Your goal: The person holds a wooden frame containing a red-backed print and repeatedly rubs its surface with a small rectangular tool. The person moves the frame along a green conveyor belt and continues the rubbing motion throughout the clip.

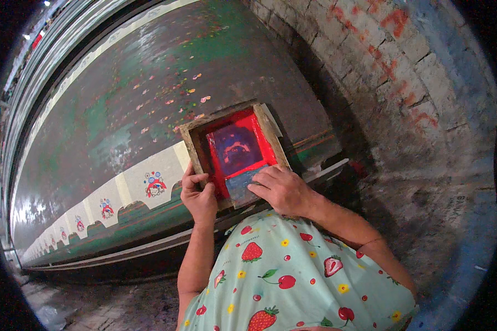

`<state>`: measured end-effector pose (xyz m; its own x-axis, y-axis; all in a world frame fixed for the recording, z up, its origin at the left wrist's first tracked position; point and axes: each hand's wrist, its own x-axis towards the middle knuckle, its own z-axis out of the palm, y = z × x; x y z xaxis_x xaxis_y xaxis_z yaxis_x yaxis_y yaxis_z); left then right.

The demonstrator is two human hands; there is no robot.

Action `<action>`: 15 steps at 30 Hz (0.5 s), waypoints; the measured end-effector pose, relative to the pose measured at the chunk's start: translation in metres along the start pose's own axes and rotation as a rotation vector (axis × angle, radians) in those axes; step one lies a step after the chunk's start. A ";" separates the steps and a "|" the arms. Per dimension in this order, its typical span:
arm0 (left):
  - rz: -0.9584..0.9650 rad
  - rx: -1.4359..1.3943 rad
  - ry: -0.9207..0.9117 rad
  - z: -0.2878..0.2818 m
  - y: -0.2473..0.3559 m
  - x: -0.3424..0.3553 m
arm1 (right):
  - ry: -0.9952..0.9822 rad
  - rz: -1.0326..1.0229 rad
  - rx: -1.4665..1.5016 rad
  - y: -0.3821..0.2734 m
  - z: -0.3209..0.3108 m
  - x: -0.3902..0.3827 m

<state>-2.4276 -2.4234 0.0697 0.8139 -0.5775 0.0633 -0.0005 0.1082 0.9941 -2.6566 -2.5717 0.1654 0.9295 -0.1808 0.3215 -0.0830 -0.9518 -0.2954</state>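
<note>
A wooden screen-printing frame [269, 127] with red ink around a dark purple mesh rests over a row of pale fabric pieces [135, 187] printed with small red and blue motifs. My left hand [200, 194] grips the frame's left side, fingers closed on it. My right hand [281, 190] is closed on a flat blue-grey squeegee [237, 182] at the frame's lower end, its fingers over the top of the blade. Whatever lies directly beneath the frame is hidden.
The long dark worktable [105, 83] has scattered coloured flecks and a pale strip along its far edge. A block wall [403, 66] with red paint marks stands at the right, above a stained floor [419, 231]. A pale rail runs below the table's near edge.
</note>
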 end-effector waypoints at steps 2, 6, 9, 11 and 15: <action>-0.003 -0.001 0.001 0.002 0.002 0.000 | -0.056 -0.020 -0.001 0.003 -0.007 0.007; 0.027 0.032 0.019 0.005 0.005 -0.001 | -0.168 -0.049 0.108 0.026 -0.024 0.028; 0.042 0.077 0.026 0.005 0.005 0.000 | -0.202 -0.083 0.170 0.052 -0.028 0.051; 0.046 0.094 0.024 0.005 0.005 0.000 | -0.156 -0.103 0.224 0.068 -0.024 0.072; 0.059 0.147 0.014 0.005 0.007 0.000 | -0.105 -0.003 0.187 0.093 -0.015 0.107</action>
<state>-2.4303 -2.4267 0.0769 0.8182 -0.5620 0.1218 -0.1327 0.0216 0.9909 -2.5703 -2.6833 0.1853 0.9629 -0.1421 0.2294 -0.0215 -0.8879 -0.4596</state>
